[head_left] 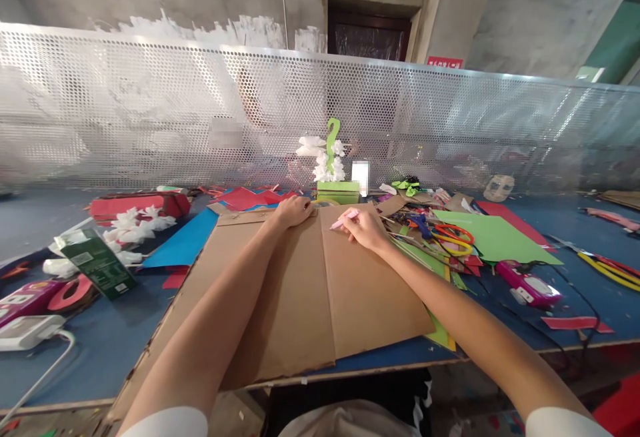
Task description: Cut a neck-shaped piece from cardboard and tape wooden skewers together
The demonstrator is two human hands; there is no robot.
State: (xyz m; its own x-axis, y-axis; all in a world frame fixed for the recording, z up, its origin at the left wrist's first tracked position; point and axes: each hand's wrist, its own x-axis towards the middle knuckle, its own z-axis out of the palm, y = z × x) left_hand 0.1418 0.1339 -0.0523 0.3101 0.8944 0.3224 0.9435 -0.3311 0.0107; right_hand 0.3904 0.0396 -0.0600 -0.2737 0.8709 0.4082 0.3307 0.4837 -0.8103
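Observation:
A large sheet of brown cardboard (280, 303) with a crease down its middle lies on the table in front of me. My left hand (294, 211) rests palm down on its far part, left of the crease, with nothing visible in it. Just right of the crease, my right hand (365, 229) grips a slim pale pink pen (345, 219), its tip pointing left and down at the cardboard. Beyond the sheet stands a green paper piece shaped like a hook (332, 137) with white paper flowers (327, 169) on a green block (338, 191).
Right of the cardboard lie green paper (495, 233), orange- and yellow-handled scissors (455, 240), paper scraps and a purple device (529, 285) with a cable. To the left are blue paper (180, 238), a dark green box (97, 263) and a white charger (30, 332). A perforated metal screen (175, 103) runs behind.

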